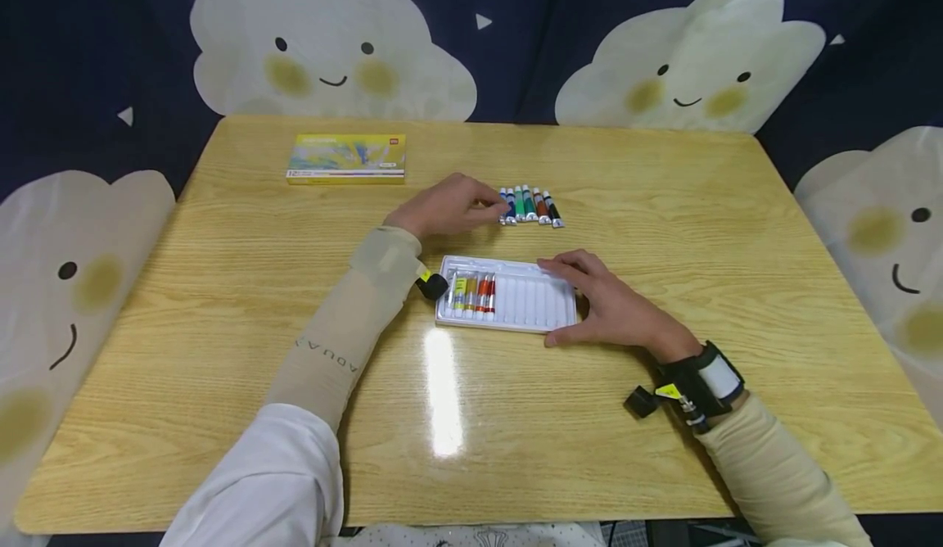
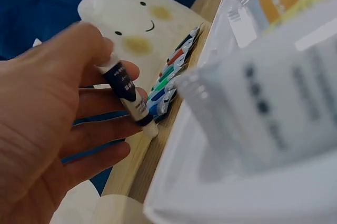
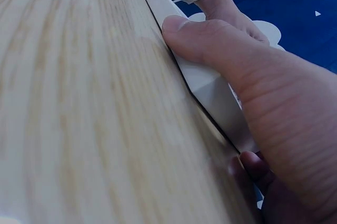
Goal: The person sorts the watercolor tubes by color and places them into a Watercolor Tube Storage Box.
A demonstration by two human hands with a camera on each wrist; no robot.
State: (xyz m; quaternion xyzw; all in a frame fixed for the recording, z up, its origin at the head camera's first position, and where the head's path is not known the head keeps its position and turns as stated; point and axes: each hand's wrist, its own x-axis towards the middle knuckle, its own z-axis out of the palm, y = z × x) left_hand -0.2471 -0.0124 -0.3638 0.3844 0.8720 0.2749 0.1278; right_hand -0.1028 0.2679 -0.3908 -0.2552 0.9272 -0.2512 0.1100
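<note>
My left hand is beside the row of paint tubes beyond the tray. In the left wrist view its thumb and index finger pinch a paint tube with a dark navy label, the pale cap pointing down toward the table. Its other fingers are spread. My right hand grips the right end of the white plastic tray, thumb on the near side and fingers at the far corner. Several tubes in yellow, ochre, orange and red lie in the tray's left slots; a pale one fills the wrist view's foreground.
A yellow paint box lies flat at the back left of the wooden table. Blue, green, brown and black tubes lie side by side in the row. A dark curtain with cloud prints hangs behind the table.
</note>
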